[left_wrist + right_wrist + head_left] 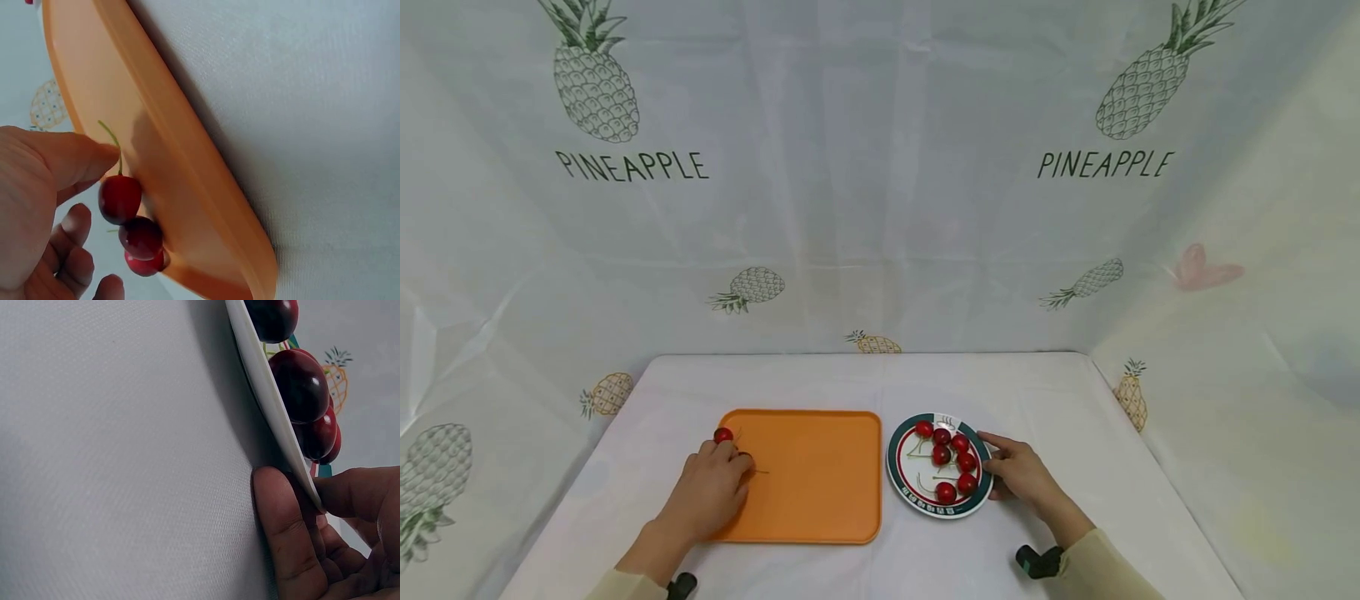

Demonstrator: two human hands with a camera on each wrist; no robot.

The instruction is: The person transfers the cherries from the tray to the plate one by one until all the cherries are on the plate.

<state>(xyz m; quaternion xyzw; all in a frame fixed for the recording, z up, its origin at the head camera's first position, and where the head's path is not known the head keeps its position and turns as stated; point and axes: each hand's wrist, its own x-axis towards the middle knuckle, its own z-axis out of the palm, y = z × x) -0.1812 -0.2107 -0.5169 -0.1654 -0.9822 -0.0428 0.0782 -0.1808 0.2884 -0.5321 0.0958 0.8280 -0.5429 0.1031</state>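
Over the left end of the orange tray (pixel 820 479), my left hand (pixel 711 487) pinches a red cherry (pixel 120 199) at its green stem, between thumb and fingertip. Two more cherries (pixel 140 238) sit close against it in the left wrist view, by the tray's end. My right hand (pixel 1021 471) grips the right rim of a round plate (pixel 892 458), thumb on top and fingers beneath. Several red cherries (pixel 942 455) with stems lie on this white plate with its dark green border. In the right wrist view the plate's rim (pixel 265 403) looks slightly tilted.
A white cloth covers the table (pixel 970 383). Behind it hangs a pale curtain (pixel 880 208) printed with pineapples. The plate stands just right of the tray, with a narrow gap between them. A dark wrist device (pixel 1039 562) shows by the right sleeve.
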